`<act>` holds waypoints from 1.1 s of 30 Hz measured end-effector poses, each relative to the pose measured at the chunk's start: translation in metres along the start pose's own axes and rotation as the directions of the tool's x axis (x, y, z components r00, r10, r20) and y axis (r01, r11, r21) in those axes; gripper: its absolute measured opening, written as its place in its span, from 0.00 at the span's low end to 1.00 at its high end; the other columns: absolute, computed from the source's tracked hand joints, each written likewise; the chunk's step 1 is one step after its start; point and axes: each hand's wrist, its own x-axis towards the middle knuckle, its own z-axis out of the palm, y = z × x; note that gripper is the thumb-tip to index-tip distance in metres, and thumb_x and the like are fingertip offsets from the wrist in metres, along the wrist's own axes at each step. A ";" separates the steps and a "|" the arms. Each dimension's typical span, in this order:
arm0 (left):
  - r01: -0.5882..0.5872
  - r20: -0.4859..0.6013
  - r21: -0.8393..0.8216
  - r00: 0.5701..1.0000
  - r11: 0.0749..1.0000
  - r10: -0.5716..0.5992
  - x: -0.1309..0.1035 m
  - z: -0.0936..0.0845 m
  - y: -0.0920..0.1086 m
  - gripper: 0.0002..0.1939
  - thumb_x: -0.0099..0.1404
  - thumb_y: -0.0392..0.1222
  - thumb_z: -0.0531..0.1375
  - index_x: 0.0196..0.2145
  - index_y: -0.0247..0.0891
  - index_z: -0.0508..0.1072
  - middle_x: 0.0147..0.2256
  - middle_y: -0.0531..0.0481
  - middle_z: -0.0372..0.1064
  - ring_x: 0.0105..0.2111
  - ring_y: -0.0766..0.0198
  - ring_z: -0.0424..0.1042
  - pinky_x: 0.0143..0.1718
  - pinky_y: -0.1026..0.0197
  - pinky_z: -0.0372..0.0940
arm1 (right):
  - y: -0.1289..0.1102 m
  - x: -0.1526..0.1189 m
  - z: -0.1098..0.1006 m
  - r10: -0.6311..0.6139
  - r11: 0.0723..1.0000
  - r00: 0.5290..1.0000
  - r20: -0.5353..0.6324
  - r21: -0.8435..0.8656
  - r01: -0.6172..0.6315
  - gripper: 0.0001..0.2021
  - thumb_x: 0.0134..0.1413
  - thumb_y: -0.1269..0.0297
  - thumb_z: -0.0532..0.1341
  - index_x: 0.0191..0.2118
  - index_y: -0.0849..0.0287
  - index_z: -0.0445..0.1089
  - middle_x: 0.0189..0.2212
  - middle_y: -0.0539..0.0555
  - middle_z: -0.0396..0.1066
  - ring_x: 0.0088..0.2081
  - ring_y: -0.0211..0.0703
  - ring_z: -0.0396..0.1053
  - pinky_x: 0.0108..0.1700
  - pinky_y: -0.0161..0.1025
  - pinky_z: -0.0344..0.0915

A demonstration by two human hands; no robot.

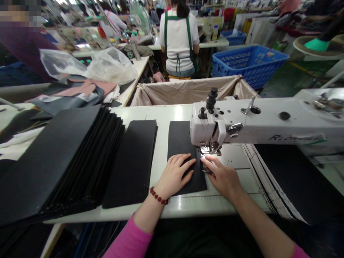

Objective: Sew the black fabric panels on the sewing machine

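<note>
A black sheet panel lies flat under the head of a white sewing machine. My left hand rests on this panel with its fingers spread. At the panel's right edge, just in front of the lit presser foot, is my right hand, its index finger stretched toward the foot. Small metal thread snips poke out from beneath its curled fingers; their handles are hidden. Beside the panel on the left is a low stack of black panels.
A tall pile of black panels stands at far left. More panels with pale edges lie right, under the machine arm. Behind the table are a cloth-lined bin and a blue basket. A person in an apron sits beyond.
</note>
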 end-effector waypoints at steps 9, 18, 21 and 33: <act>0.013 -0.006 0.031 1.000 0.999 -0.013 0.000 0.001 -0.003 0.19 0.68 0.37 0.55 0.56 0.45 0.66 0.57 0.46 0.62 0.56 0.53 0.60 0.57 0.46 0.58 | 0.001 0.000 0.002 -0.008 1.000 1.000 -0.017 0.019 0.008 0.26 0.59 0.66 0.55 0.62 0.43 0.57 0.61 0.49 0.59 0.41 0.43 0.73 0.35 0.38 0.70; 0.032 -0.012 0.025 0.999 0.999 -0.032 0.001 0.001 -0.003 0.18 0.69 0.37 0.53 0.55 0.44 0.67 0.56 0.46 0.62 0.56 0.53 0.60 0.58 0.46 0.57 | 0.001 0.000 0.001 -0.005 1.000 1.000 -0.005 0.021 0.005 0.27 0.58 0.67 0.56 0.62 0.44 0.56 0.61 0.51 0.59 0.41 0.44 0.73 0.36 0.39 0.71; 0.038 -0.026 0.027 0.999 0.999 -0.037 0.001 0.002 -0.003 0.17 0.69 0.37 0.53 0.55 0.44 0.67 0.56 0.46 0.62 0.56 0.53 0.61 0.58 0.46 0.57 | 0.000 0.000 0.001 -0.003 1.000 1.000 -0.005 0.018 0.004 0.27 0.58 0.67 0.56 0.63 0.43 0.56 0.61 0.50 0.58 0.41 0.44 0.73 0.36 0.40 0.71; 0.092 -0.002 0.072 0.996 0.993 -0.092 0.002 0.006 -0.006 0.21 0.71 0.39 0.51 0.60 0.44 0.61 0.62 0.48 0.57 0.62 0.57 0.55 0.64 0.46 0.47 | 0.001 0.000 0.001 -0.008 0.999 1.000 -0.011 0.049 0.009 0.27 0.58 0.69 0.57 0.62 0.45 0.57 0.61 0.49 0.59 0.43 0.44 0.72 0.38 0.40 0.71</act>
